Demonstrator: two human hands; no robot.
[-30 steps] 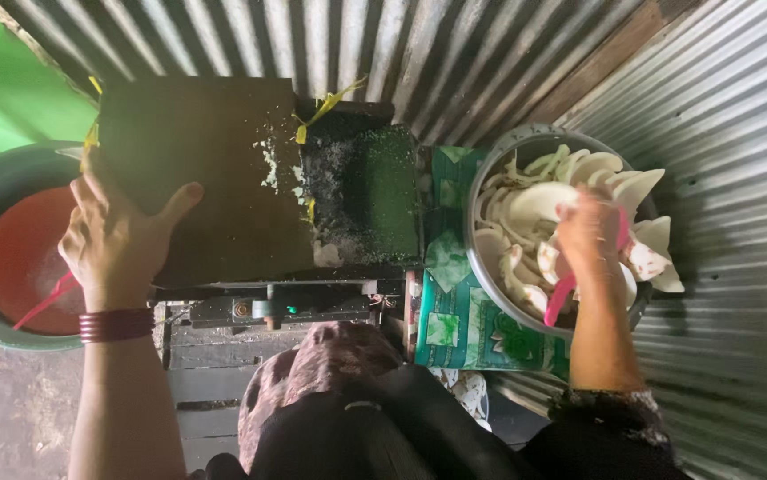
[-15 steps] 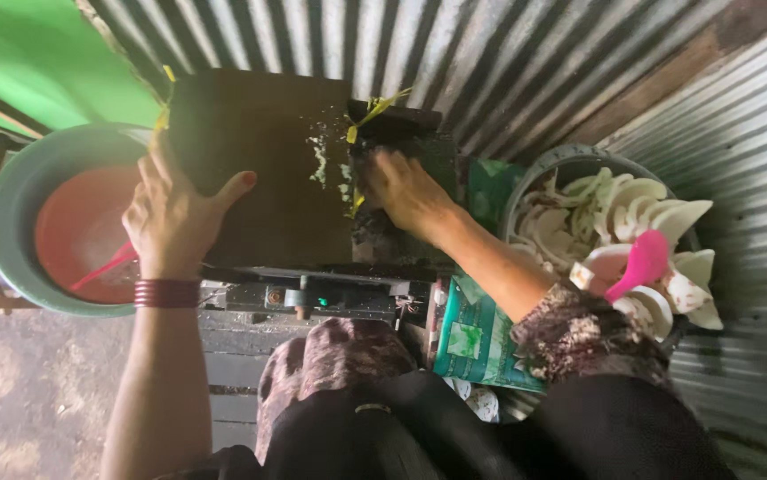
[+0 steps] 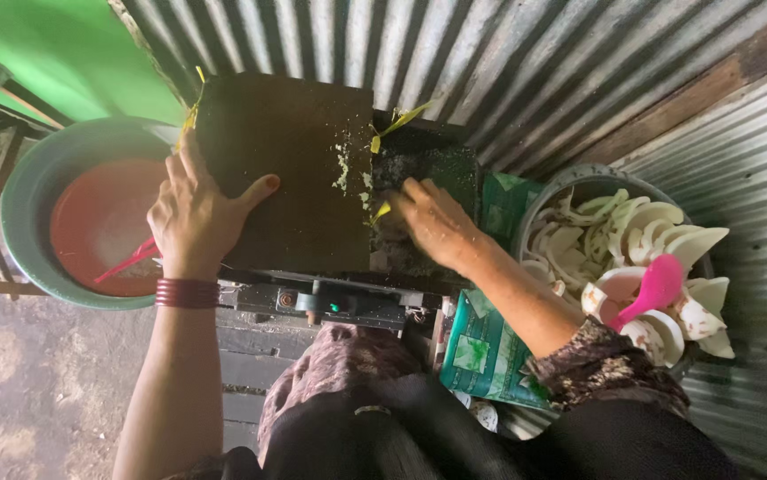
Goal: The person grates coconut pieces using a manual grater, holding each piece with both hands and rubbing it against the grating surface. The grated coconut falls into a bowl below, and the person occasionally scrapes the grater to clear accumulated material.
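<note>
My left hand (image 3: 195, 212) lies flat with spread fingers on the dark lid (image 3: 299, 160) of a grating machine (image 3: 330, 298), red bangles at the wrist. My right hand (image 3: 432, 222) reaches into the machine's open dark hopper (image 3: 432, 164), fingers curled downward at its opening; whether it holds a piece I cannot tell. White shreds cling to the lid's right edge (image 3: 348, 169). A metal bowl (image 3: 579, 191) at the right holds several white coconut pieces (image 3: 641, 236) and a pink scoop (image 3: 654, 289).
At the left stands a green basin (image 3: 32, 191) with a red bowl (image 3: 99, 222) and a pink spoon (image 3: 130, 260) inside. Corrugated metal sheets (image 3: 508, 62) wall the back and right. A green printed bag (image 3: 481, 351) lies beside my knee. Bare dirt floor (image 3: 28, 391) is lower left.
My right hand left the coconut bowl, dropped the pink scoop there, and moved left to the machine's hopper. My left hand stayed on the lid. The view shifted right.
</note>
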